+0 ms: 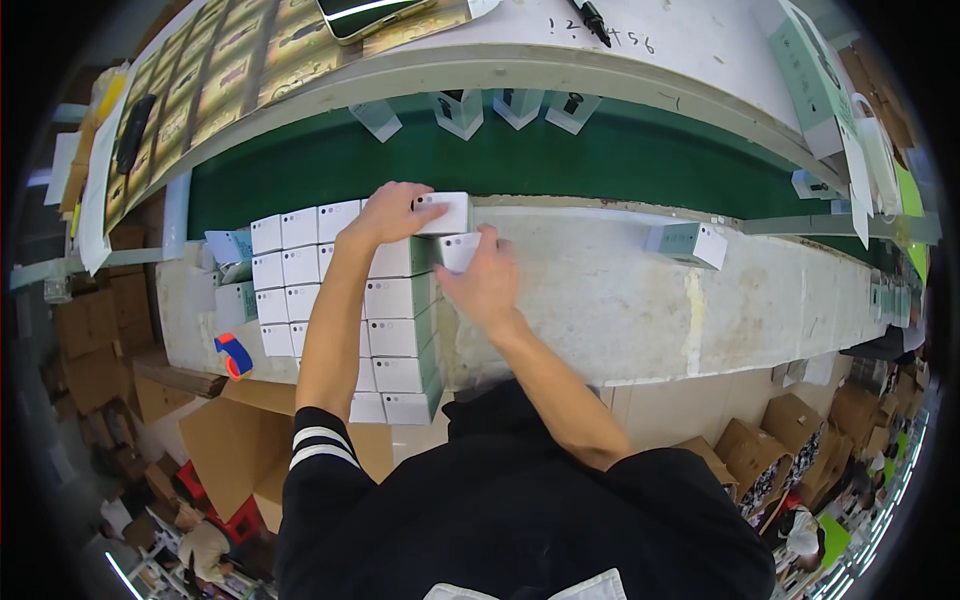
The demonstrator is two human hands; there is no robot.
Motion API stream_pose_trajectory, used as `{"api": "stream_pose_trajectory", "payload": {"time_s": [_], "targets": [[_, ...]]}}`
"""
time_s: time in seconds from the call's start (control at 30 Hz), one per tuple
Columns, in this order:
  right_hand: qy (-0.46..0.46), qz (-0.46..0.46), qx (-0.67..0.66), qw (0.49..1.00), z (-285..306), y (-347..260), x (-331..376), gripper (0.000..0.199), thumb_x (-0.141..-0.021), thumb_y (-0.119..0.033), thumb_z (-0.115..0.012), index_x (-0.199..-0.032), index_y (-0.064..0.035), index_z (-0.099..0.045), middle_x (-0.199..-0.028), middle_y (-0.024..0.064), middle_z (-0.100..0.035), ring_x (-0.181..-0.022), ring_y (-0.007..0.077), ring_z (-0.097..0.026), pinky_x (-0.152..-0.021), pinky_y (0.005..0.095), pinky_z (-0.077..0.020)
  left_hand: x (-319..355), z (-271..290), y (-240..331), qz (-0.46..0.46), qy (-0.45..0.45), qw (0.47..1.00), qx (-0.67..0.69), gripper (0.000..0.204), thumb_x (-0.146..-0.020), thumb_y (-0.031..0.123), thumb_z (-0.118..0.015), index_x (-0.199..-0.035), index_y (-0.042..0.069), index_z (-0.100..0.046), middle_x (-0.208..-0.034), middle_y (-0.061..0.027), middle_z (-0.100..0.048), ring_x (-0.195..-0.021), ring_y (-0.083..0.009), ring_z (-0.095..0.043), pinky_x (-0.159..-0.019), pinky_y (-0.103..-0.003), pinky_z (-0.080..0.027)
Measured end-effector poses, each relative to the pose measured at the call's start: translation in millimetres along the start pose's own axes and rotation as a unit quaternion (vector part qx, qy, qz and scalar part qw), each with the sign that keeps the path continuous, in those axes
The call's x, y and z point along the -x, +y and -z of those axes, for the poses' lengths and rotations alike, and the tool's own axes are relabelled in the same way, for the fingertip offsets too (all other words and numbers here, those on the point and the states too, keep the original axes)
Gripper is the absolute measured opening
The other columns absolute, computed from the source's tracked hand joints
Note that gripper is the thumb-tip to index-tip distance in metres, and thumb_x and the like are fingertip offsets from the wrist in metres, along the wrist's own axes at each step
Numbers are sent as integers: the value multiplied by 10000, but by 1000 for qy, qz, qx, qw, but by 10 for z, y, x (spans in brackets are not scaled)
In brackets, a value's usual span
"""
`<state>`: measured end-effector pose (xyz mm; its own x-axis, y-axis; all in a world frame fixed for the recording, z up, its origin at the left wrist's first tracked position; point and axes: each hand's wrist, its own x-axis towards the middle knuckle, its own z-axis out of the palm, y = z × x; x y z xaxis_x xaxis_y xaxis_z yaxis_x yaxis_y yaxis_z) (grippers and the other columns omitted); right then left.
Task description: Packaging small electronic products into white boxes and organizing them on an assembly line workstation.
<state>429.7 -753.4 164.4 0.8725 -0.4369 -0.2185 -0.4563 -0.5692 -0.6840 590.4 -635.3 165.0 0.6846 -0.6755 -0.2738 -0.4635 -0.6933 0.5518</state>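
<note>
L hand (392,213) grips 1 white box (447,212); R hand (487,280) grips 1 more (458,251). Conveyor (640,150): 4 boxes (458,110). Stack (400,330) beneath.

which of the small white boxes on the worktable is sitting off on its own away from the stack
The white and pale green box on the right part of the worktable, near the green belt. All the other boxes are packed in the stack under the hands.

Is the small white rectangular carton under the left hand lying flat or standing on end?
Flat: the small white rectangular carton lies on the stacked white cartons, left hand gripping it.
</note>
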Motion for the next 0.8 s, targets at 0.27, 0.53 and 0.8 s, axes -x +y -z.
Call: {"api": "stream_pose_trajectory", "payload": {"time_s": [0.27,0.53,0.8], "targets": [[48,-62,-261,962,-631,291,-101,1000,-687,-256,-807,-1407,70,-195,-1231,299,-505,-1028,384,-601,-870,417,-490,-178,59,85,100,-64,992,-47,643,-767,552,-664,-1126,20,-632,-1031,-204,-670,-941,-349,-639,-826,-407,-493],[-241,-124,-443,855,-383,378,-521,1160,-638,-221,-830,-1487,19,-78,-1275,181,-508,-1085,282,-573,-851,378,-494,-455,56,19,84,-181,979,-28,856,-665,634,-709,-1245,15,-591,-1131,-198,-654,-1006,-320,-636,-871,-391,-493],[-228,-99,-400,882,-353,398,-454,1067,-669,-286,-816,-1473,4,-177,-1348,192,-471,-1235,296,-482,-992,403,-427,-462,56,16,77,-192,978,-27,787,-706,610,-687,-1173,-21,-633,-1081,-200,-673,-1009,-307,-640,-875,-371,-493]]}}
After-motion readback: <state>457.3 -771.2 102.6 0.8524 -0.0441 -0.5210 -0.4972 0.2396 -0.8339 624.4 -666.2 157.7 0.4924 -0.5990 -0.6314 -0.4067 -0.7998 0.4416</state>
